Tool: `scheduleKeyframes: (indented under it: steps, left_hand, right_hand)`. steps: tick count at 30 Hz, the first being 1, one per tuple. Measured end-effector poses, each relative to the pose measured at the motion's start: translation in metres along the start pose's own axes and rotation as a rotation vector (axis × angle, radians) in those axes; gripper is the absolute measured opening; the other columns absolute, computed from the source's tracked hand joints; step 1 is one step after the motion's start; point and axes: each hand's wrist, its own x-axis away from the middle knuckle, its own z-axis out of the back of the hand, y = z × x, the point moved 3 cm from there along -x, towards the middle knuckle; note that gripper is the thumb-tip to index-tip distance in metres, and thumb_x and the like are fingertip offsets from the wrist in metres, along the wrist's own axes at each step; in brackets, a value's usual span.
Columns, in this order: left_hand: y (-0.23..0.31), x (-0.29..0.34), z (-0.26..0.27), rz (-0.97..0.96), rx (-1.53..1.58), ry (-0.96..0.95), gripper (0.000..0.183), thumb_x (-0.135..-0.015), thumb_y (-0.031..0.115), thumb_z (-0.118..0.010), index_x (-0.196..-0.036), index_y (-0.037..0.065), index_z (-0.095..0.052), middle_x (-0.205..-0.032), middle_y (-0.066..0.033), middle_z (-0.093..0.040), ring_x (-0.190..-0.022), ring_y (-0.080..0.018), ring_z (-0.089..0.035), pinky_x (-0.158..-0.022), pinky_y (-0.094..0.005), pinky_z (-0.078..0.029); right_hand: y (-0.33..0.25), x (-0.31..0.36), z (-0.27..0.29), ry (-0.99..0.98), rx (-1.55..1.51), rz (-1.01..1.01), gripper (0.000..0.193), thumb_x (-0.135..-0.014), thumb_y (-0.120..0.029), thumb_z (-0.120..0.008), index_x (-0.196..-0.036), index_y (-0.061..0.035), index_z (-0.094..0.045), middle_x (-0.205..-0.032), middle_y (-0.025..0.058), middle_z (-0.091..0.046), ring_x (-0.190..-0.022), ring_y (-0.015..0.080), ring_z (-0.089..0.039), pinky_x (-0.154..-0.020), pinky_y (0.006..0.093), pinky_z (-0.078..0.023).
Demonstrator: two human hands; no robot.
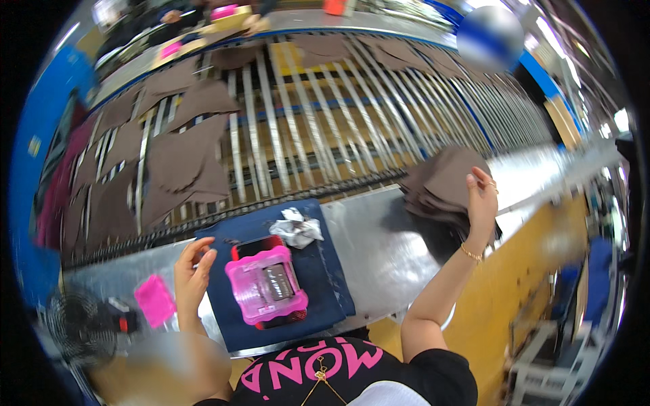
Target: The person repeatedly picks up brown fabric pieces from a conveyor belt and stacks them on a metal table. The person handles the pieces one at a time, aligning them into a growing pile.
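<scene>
My left hand (193, 271) is held beside the left edge of a dark blue mat (332, 271), its fingers bent and apart with nothing visible in them. On the mat lies a bright pink scalloped plastic frame (250, 291) over a red and black flat item (261, 247). A crumpled silvery-white wad (296, 229) sits just beyond them. My right hand (482, 199) is at the right side of a stack of brown fabric pieces (440, 179), its fingers loosely curled and apart. Whether the fingertips touch the top piece cannot be made out.
Beyond the metal table (372, 250) runs a slatted roller conveyor (318, 135) carrying several brown fabric pieces (186, 159). A pink cloth (156, 301) and a black fan (81, 328) are at the left. Another person's hand (256, 26) shows across the conveyor.
</scene>
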Motion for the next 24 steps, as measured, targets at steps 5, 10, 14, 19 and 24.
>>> scheduleKeyframes:
  steps: [5,10,14,19,24]
  left_hand:
    - [-0.007,-0.002,-0.011,0.028,0.079,-0.065,0.022,-0.087,0.013,-0.062,-0.107,0.005,-0.062,-0.077,0.0043,-0.051,-0.05,-0.0002,-0.039,-0.04,-0.017,-0.028]
    - [-0.009,0.008,-0.004,-0.013,0.067,-0.044,0.022,-0.086,0.014,-0.063,-0.106,0.005,-0.063,-0.077,0.004,-0.051,-0.052,-0.0008,-0.039,-0.041,-0.0175,-0.029]
    - [-0.014,0.013,0.003,0.058,0.023,-0.012,0.02,-0.084,0.013,-0.065,-0.103,0.005,-0.065,-0.078,0.003,-0.051,-0.057,-0.0026,-0.04,-0.045,-0.0183,-0.03]
    - [-0.014,0.019,0.012,-0.061,-0.045,-0.004,0.021,-0.083,0.013,-0.065,-0.102,0.005,-0.065,-0.078,0.0005,-0.054,-0.06,-0.0066,-0.042,-0.054,-0.0215,-0.036]
    - [-0.005,0.013,0.002,-0.153,-0.074,-0.032,0.022,-0.083,0.016,-0.066,-0.102,0.005,-0.064,-0.078,-0.0004,-0.054,-0.06,-0.0079,-0.042,-0.055,-0.022,-0.037]
  right_hand:
    - [0.115,0.013,0.027,-0.062,0.444,-0.275,0.045,-0.082,-0.039,-0.062,-0.111,-0.0043,-0.062,-0.11,0.0181,-0.06,-0.102,0.0334,-0.057,-0.089,0.0415,-0.044]
    - [0.139,-0.004,0.028,-0.063,0.719,-0.444,0.063,-0.075,-0.06,-0.06,-0.105,-0.0053,-0.064,-0.103,0.019,-0.063,-0.097,0.0353,-0.06,-0.081,0.0478,-0.048]
    - [0.181,-0.008,0.031,-0.104,0.787,-0.437,0.065,-0.072,-0.065,-0.061,-0.098,-0.0055,-0.066,-0.102,0.0212,-0.063,-0.098,0.0373,-0.06,-0.081,0.0512,-0.048]
    - [0.168,-0.017,0.026,-0.174,0.683,-0.378,0.07,-0.071,-0.058,-0.067,-0.109,0.0007,-0.061,-0.109,0.0241,-0.06,-0.105,0.0382,-0.057,-0.088,0.0487,-0.046]
    - [0.21,-0.013,0.064,-0.151,0.493,-0.041,0.057,-0.078,-0.034,-0.07,-0.12,0.001,-0.053,-0.104,0.023,-0.062,-0.097,0.035,-0.06,-0.075,0.0429,-0.052]
